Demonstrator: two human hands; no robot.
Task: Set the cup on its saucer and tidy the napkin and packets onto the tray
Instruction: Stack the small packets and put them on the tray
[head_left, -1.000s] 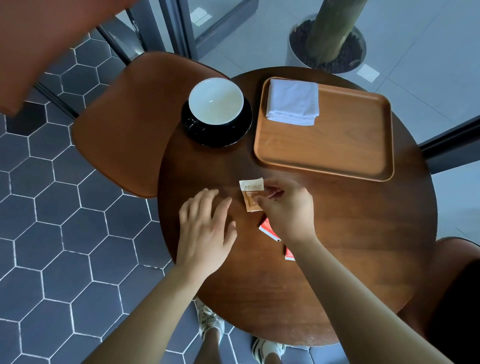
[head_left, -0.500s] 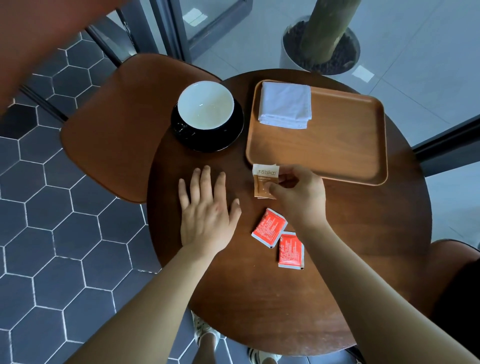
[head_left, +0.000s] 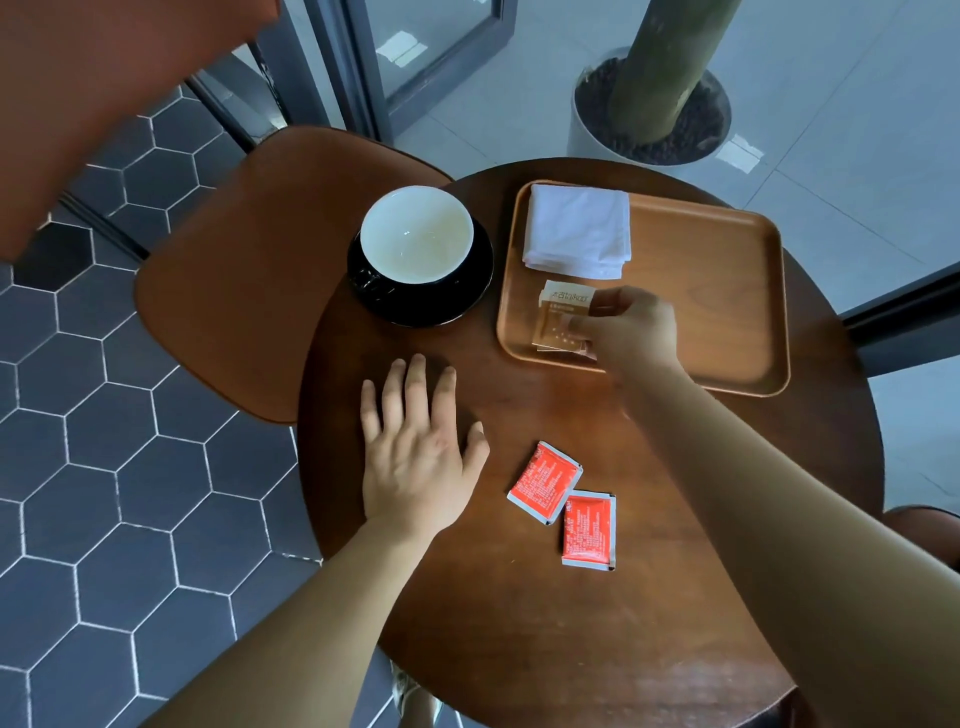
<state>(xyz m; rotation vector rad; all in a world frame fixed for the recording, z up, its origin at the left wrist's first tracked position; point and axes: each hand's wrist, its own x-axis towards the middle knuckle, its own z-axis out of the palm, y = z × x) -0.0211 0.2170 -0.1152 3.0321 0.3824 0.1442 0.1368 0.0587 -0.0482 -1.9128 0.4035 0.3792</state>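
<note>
The white cup (head_left: 416, 234) stands on its black saucer (head_left: 470, 291) at the table's far left. To its right is a wooden tray (head_left: 727, 291), with a folded white napkin (head_left: 576, 231) in its far left corner. My right hand (head_left: 631, 327) pinches a brown packet (head_left: 561, 317) over the tray's near left part, just in front of the napkin. Two red packets (head_left: 544, 480) (head_left: 588, 530) lie on the table near me, touching at a corner. My left hand (head_left: 415, 447) rests flat on the table with fingers spread, left of the red packets.
The round dark wooden table (head_left: 519, 623) has a brown chair seat (head_left: 244, 270) tucked under its left side. Behind the table stands a planter with a trunk (head_left: 654, 104). Hexagon floor tiles lie to the left. A dark seat edge (head_left: 924, 525) shows at the right.
My right hand has carried the brown packet from the table's middle away from me and over the tray's near left part. My left hand has flattened on the table. The two red packets are now uncovered.
</note>
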